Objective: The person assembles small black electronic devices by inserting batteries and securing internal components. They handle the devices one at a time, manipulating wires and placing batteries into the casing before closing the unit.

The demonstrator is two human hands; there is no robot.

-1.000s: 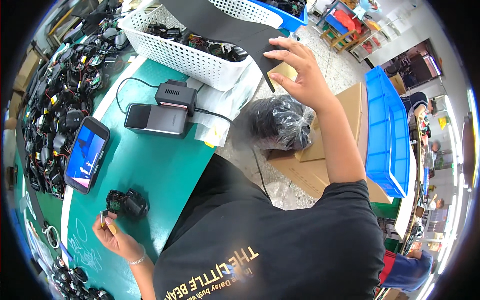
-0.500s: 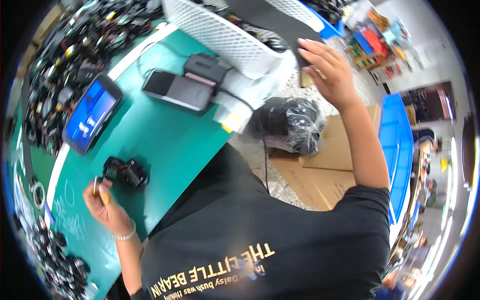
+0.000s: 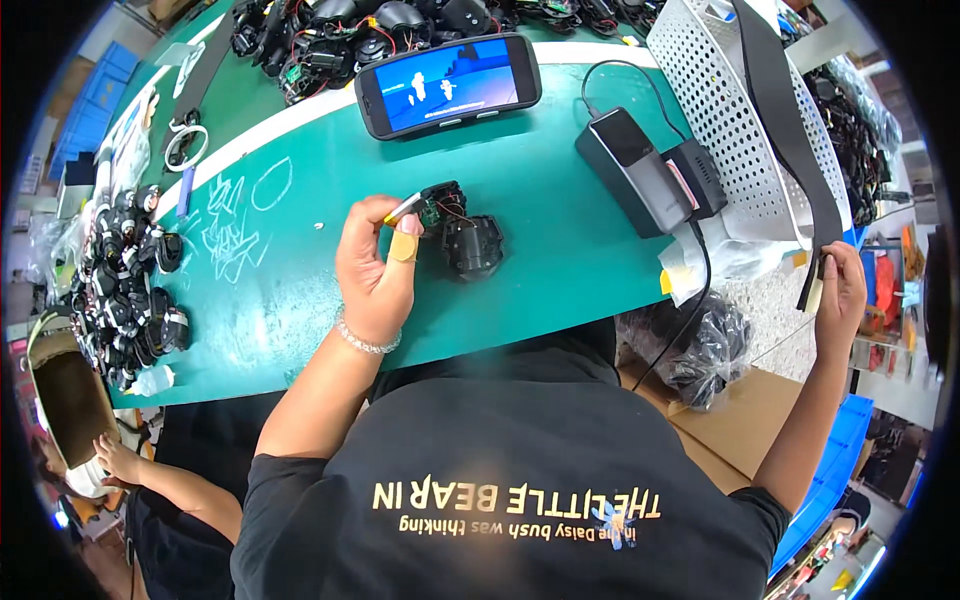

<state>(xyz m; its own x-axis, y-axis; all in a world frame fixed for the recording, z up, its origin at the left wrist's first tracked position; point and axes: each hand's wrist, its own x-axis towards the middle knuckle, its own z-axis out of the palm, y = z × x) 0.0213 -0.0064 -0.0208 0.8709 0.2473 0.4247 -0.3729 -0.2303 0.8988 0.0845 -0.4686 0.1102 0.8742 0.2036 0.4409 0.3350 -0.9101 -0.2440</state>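
My left hand point(image 3: 376, 275) is closed in a pinch round a small silver-and-yellow cylinder point(image 3: 404, 209). A tan patch covers part of that thumb. Right beside the fingertips, a small green circuit board point(image 3: 432, 208) with thin wires adjoins a round black plastic housing point(image 3: 472, 246) on the green table. Away at the right, my right hand point(image 3: 843, 290) grips the lower end of a long black foam-like strip point(image 3: 800, 150), where a pale yellowish edge shows. The strip hangs over the rim of a white perforated basket point(image 3: 725, 110).
A phone point(image 3: 448, 85) playing video stands at the table's back. Black parts point(image 3: 330, 40) are heaped behind it, more point(image 3: 130, 270) at left. A black charger-like box point(image 3: 640, 170) with a cable lies near the basket. A co-worker's hand point(image 3: 118, 458) touches a brown box point(image 3: 72, 400).
The view has swung round, so the table sits differently. My right fingers, spread beside the strip before, are now closed on its end. My left hand keeps its pinch near the black housing.
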